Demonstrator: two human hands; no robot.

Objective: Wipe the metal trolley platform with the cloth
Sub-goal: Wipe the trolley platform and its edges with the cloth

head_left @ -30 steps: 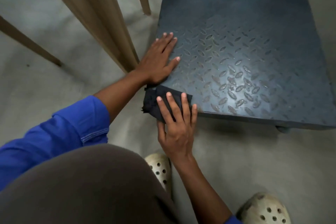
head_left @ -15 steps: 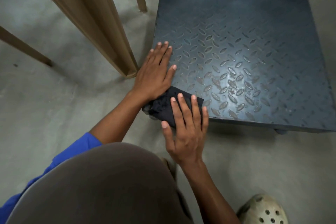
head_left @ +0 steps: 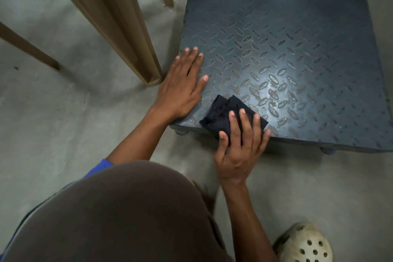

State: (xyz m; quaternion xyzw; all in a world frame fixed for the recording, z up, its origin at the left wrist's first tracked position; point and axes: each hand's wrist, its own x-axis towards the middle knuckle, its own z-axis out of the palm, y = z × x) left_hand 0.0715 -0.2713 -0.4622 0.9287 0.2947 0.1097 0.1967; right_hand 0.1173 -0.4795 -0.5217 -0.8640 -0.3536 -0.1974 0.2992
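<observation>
Right hand [head_left: 240, 151] was spread flat, 4 fingers straight, pressing the dark cloth [head_left: 221, 112] onto the near-left part of the trolley platform [head_left: 297, 49], right at its near edge, gripping nothing. Left hand [head_left: 182, 89] lay open, palm down on the left corner, holding nothing, likely bracing. The cloth looked soft, light and folded. It would probably bunch on the raised tread, so broad pressure over its middle seemed the best hold.
</observation>
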